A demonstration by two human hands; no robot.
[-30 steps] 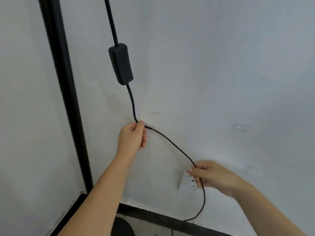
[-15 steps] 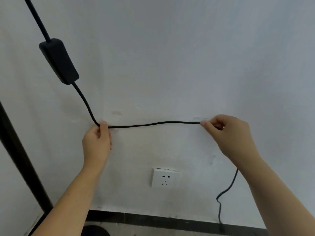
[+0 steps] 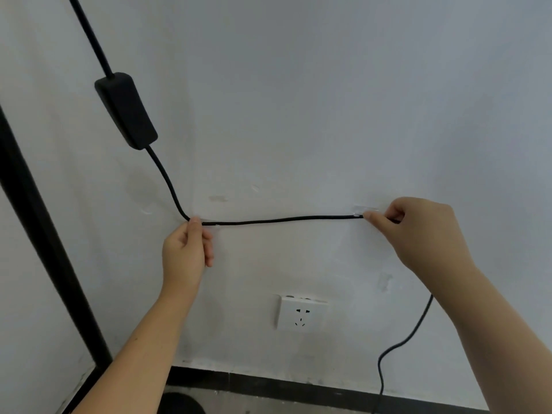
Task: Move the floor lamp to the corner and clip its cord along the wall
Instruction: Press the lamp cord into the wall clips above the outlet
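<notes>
The black lamp cord [image 3: 280, 219] runs nearly level along the white wall between my two hands. My left hand [image 3: 186, 252] pinches it at a clear clip [image 3: 210, 224] on the wall. My right hand [image 3: 418, 231] holds the cord against a second clear clip [image 3: 363, 210] further right. Above the left hand the cord rises to a black inline switch [image 3: 125, 110]. Past my right hand it drops to the floor [image 3: 403, 342]. The black lamp pole [image 3: 44, 234] stands in the corner at the left.
A white wall socket [image 3: 301, 313] sits below the cord, between my forearms. A black skirting strip [image 3: 298, 386] runs along the foot of the wall. Part of the dark round lamp base [image 3: 182, 404] shows at the bottom edge.
My right hand rose from near the socket and pulled the sagging cord up and to the right until it lay level. The left hand stayed at its clip. The view shifted right.
</notes>
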